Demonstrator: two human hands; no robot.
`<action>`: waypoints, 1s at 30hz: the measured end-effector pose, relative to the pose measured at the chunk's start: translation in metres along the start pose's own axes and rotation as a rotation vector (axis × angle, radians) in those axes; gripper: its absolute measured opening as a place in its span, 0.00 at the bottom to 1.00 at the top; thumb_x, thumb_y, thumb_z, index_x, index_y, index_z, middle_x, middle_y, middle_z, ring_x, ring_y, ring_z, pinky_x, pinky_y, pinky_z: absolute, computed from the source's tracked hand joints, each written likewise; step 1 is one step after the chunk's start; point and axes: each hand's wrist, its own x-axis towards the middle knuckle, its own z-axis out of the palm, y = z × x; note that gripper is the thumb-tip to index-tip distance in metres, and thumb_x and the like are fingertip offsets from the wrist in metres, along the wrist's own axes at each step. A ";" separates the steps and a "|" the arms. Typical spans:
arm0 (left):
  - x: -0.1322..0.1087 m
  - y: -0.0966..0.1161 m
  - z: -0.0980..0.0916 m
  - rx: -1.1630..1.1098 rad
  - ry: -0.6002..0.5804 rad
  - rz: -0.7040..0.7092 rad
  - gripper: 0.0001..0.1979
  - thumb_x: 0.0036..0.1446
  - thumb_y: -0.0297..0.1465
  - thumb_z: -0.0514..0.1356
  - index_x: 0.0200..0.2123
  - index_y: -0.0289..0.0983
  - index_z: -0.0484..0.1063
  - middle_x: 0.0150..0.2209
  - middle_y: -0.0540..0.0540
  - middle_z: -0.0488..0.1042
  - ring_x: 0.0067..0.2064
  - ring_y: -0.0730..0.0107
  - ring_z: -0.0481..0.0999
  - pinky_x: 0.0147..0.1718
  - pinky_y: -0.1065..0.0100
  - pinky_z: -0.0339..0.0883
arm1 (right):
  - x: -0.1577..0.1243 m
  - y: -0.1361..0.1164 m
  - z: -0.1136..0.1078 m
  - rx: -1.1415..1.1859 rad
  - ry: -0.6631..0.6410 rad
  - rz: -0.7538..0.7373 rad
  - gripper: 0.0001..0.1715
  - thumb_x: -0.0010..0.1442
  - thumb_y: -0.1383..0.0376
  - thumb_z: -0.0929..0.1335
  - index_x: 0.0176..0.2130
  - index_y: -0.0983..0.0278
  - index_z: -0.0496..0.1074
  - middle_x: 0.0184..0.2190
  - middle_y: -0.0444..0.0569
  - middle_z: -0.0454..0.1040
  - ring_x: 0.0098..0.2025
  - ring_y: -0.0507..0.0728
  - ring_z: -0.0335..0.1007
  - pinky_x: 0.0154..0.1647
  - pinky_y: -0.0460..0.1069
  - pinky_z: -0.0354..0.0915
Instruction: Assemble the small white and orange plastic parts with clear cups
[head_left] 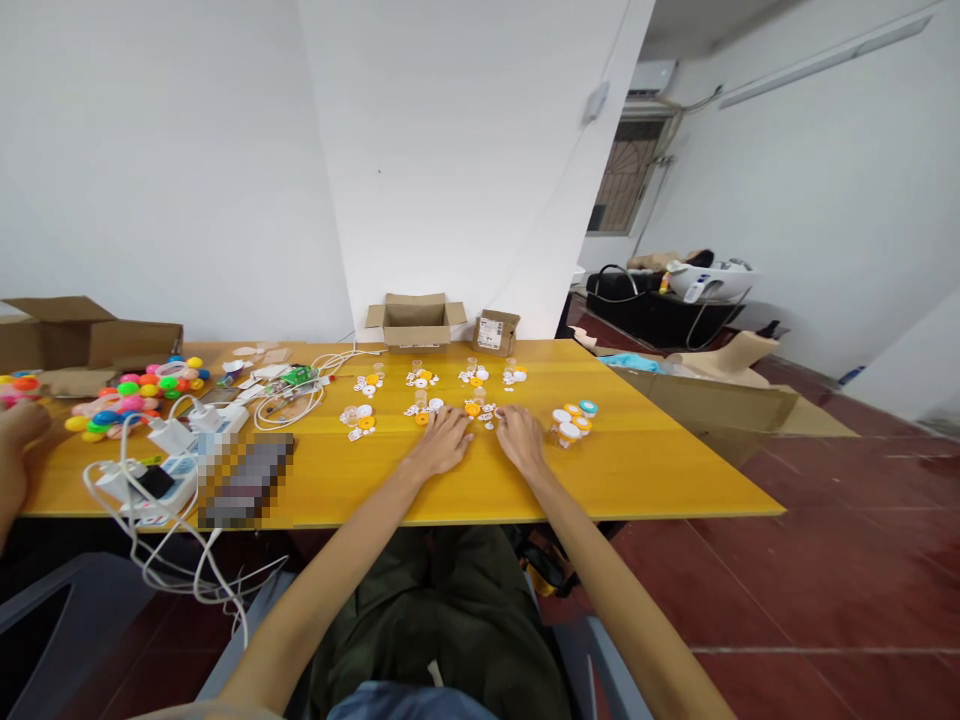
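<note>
My left hand (448,440) lies low over the table with its fingers stretched forward, next to a yellow disc (472,409) and a group of small white dotted pieces (486,411). To their right, my right hand (521,436) has its fingers curled at what looks like a small clear plastic cup (501,412), mostly hidden by the fingers. A further group with a white disc (436,404) and a clear cup (421,397) sits just beyond my left fingers. Filled cups with white, yellow and teal lids (588,408) stand together right of my right hand.
More groups of clear cups, discs and small pieces (424,377) line the table (660,470). Cardboard boxes (416,335) stand at the back. Leftward lie a power strip (184,465) with cables, a blurred-out phone-like object (251,480), colourful balls (129,400) and another person's hand (19,425).
</note>
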 end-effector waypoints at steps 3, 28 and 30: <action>0.000 0.000 0.000 -0.002 0.000 -0.003 0.17 0.69 0.36 0.48 0.58 0.44 0.67 0.57 0.42 0.68 0.60 0.54 0.61 0.61 0.46 0.57 | 0.000 0.000 -0.001 0.001 -0.020 -0.019 0.23 0.60 0.75 0.60 0.44 0.62 0.79 0.45 0.54 0.80 0.47 0.60 0.74 0.49 0.50 0.64; 0.000 -0.007 0.009 -0.013 0.037 -0.006 0.17 0.69 0.36 0.50 0.58 0.46 0.67 0.56 0.43 0.68 0.59 0.54 0.62 0.61 0.47 0.58 | 0.001 0.002 0.001 0.038 -0.016 -0.110 0.26 0.61 0.74 0.58 0.49 0.60 0.77 0.50 0.51 0.78 0.52 0.61 0.69 0.52 0.52 0.62; 0.000 -0.007 0.009 -0.015 0.041 -0.001 0.17 0.69 0.37 0.50 0.58 0.46 0.67 0.55 0.43 0.69 0.59 0.54 0.62 0.61 0.47 0.58 | 0.000 0.000 0.002 0.045 -0.025 -0.119 0.27 0.62 0.74 0.58 0.51 0.59 0.75 0.52 0.50 0.77 0.53 0.62 0.67 0.51 0.53 0.61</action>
